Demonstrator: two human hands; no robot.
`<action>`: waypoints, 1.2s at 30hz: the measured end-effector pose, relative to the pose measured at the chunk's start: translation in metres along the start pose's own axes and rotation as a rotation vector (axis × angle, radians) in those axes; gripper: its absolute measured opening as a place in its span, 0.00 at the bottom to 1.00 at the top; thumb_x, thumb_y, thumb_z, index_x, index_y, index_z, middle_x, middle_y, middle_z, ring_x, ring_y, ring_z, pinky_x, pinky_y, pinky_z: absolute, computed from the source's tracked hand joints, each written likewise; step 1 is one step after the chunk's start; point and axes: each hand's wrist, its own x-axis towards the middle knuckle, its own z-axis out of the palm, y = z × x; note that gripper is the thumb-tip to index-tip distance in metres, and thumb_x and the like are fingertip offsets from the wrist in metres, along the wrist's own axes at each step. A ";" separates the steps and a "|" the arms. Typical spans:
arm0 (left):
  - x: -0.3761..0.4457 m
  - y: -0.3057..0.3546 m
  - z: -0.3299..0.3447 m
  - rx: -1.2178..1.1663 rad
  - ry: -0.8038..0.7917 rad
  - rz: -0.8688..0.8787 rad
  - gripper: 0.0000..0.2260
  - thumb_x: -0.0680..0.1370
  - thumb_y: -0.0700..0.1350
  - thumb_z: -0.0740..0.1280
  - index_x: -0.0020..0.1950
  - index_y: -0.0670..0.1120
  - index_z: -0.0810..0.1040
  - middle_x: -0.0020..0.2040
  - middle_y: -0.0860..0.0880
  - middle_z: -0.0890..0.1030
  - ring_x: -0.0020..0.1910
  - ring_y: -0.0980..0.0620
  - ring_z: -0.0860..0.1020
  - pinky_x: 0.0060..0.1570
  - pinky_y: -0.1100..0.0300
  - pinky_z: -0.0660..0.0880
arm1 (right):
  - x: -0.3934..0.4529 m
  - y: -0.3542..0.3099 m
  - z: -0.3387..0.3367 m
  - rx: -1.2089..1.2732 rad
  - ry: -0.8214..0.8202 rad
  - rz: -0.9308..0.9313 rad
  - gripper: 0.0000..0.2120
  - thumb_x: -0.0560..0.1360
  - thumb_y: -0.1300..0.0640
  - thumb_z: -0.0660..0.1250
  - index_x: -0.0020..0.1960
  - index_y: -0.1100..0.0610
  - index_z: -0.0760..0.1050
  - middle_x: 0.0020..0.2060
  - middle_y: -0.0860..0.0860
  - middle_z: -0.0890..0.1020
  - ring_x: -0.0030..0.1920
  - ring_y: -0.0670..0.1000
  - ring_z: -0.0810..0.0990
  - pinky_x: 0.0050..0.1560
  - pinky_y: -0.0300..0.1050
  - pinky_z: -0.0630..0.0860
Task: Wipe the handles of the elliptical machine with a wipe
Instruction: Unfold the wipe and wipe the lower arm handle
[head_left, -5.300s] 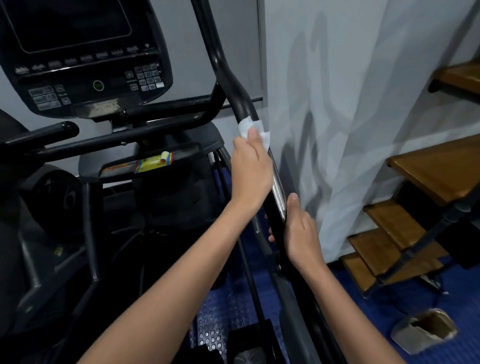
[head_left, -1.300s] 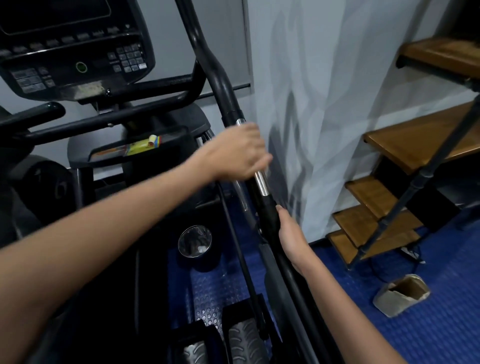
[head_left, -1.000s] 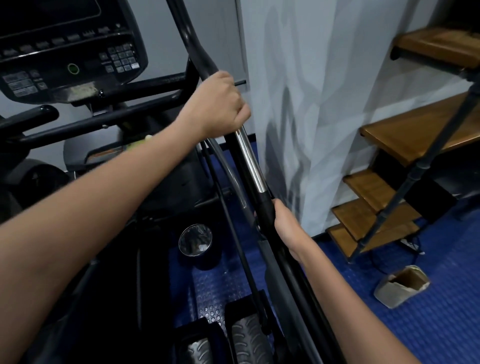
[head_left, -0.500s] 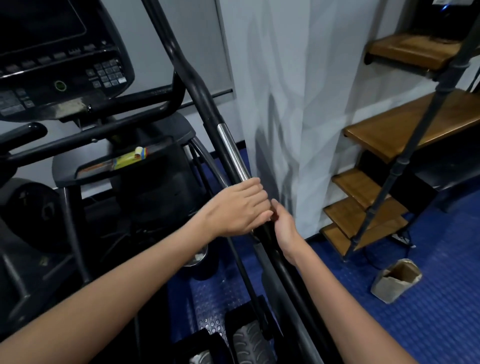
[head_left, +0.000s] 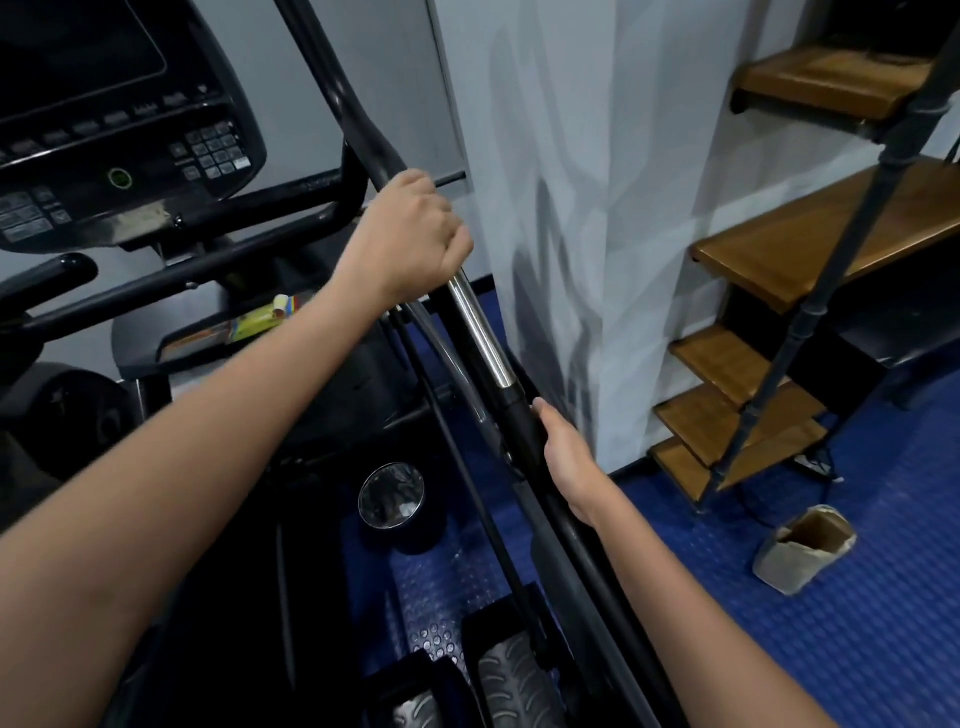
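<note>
Head view: left hand (head_left: 410, 241) is wrapped in a fist around the right handle (head_left: 475, 332) of the elliptical machine, at the top of the bare chrome section where it meets the black grip. The wipe is not visible; I judge it is bunched inside the fist against the bar, but cannot confirm this. Right hand (head_left: 563, 457) grips the black lower part of the same handle, thumb lying along the bar, steadying it.

Change: half a second ago the left hand sat low on the chrome, almost touching the right hand. It has now slid back up to the top of the chrome, the same height it held a second ago. The right hand has stayed put. Reading: repeated up-and-down strokes over the chrome section, so this part is being well covered. The black curved grip above and the left-side handle (head_left: 47, 275) are probably still to do.

Writing: console (head_left: 124, 130) shows a keypad and a green-ringed button, but no brand or label is legible. A small colourful packet (head_left: 262, 317) lies in the console tray; its print is too blurred to read.
</note>
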 end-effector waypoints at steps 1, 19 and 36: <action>-0.006 0.009 0.001 -0.006 -0.002 0.000 0.20 0.80 0.45 0.56 0.30 0.42 0.75 0.28 0.45 0.76 0.34 0.44 0.71 0.56 0.50 0.72 | -0.003 -0.001 0.001 -0.009 0.005 0.004 0.19 0.86 0.47 0.49 0.65 0.47 0.76 0.56 0.42 0.80 0.58 0.42 0.77 0.69 0.41 0.65; 0.001 -0.024 -0.013 -0.060 -0.043 0.232 0.22 0.86 0.47 0.53 0.37 0.43 0.76 0.35 0.44 0.78 0.37 0.42 0.73 0.58 0.47 0.71 | -0.025 -0.018 0.001 -0.100 -0.001 -0.026 0.22 0.87 0.53 0.48 0.72 0.63 0.69 0.70 0.53 0.74 0.65 0.51 0.75 0.66 0.43 0.67; -0.077 0.126 0.014 -0.281 0.075 0.134 0.15 0.80 0.42 0.63 0.34 0.42 0.78 0.31 0.44 0.76 0.35 0.43 0.74 0.64 0.49 0.72 | -0.013 -0.013 0.005 -0.094 0.032 0.024 0.21 0.86 0.52 0.48 0.71 0.60 0.71 0.60 0.54 0.81 0.64 0.56 0.78 0.71 0.56 0.71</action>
